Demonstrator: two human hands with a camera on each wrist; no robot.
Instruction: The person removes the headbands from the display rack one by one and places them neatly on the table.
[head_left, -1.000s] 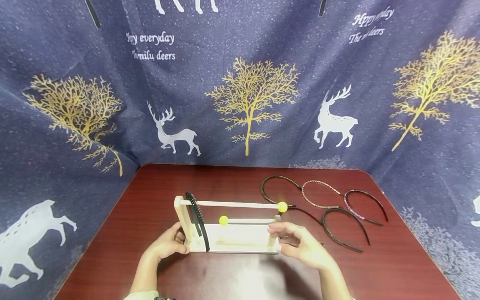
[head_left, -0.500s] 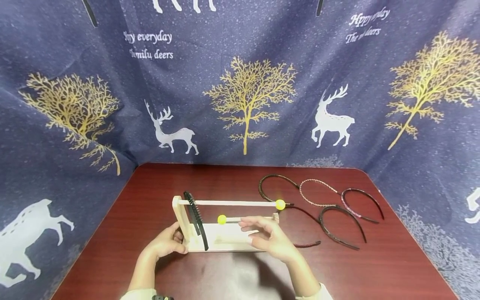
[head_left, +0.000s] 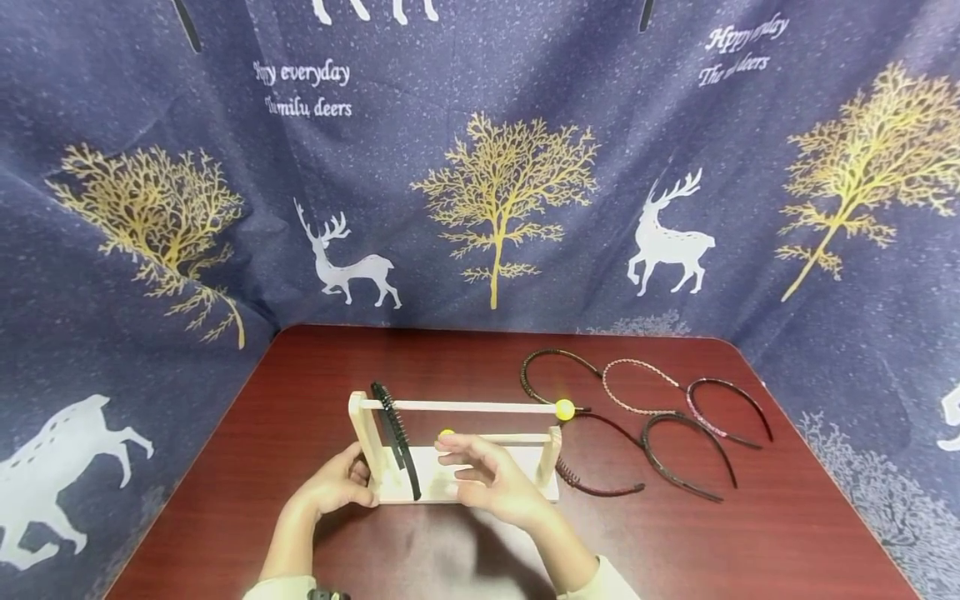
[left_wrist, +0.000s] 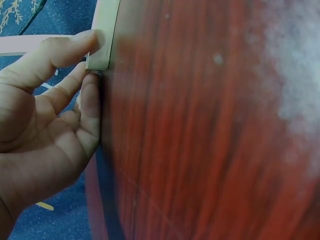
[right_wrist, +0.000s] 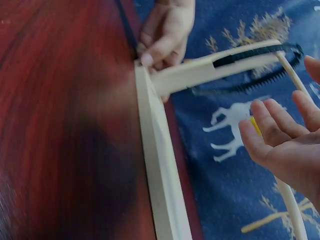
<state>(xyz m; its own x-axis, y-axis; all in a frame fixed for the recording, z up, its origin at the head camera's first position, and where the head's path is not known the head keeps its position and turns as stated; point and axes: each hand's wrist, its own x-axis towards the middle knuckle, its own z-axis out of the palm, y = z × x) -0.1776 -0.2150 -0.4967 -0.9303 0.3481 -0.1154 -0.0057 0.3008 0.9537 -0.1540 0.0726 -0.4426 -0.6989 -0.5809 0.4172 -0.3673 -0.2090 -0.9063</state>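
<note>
A pale wooden stand (head_left: 366,429) with two horizontal rods sits on the table, its base lying along the front. A black toothed headband (head_left: 405,458) hangs over the upper rod (head_left: 480,407) near the left post; a yellow ball (head_left: 565,409) caps that rod's right end. My left hand (head_left: 333,485) grips the base's left end, thumb against the wood (left_wrist: 105,45) in the left wrist view. In front of the lower rod (head_left: 521,437) is my right hand (head_left: 491,479), fingers apart and holding nothing, partly covering the rod's yellow ball (head_left: 447,432).
Several headbands lie at the right: a dark coiled one (head_left: 600,492) close to the stand, a beige braided one (head_left: 633,362), a pink and black one (head_left: 701,417) and dark ones (head_left: 648,458). A blue printed cloth (head_left: 525,75) hangs behind the red-brown table (head_left: 315,367).
My right hand has moved left along the lower rod, from the right post to near its yellow ball. That post and the coiled headband are uncovered. My left hand stays put.
</note>
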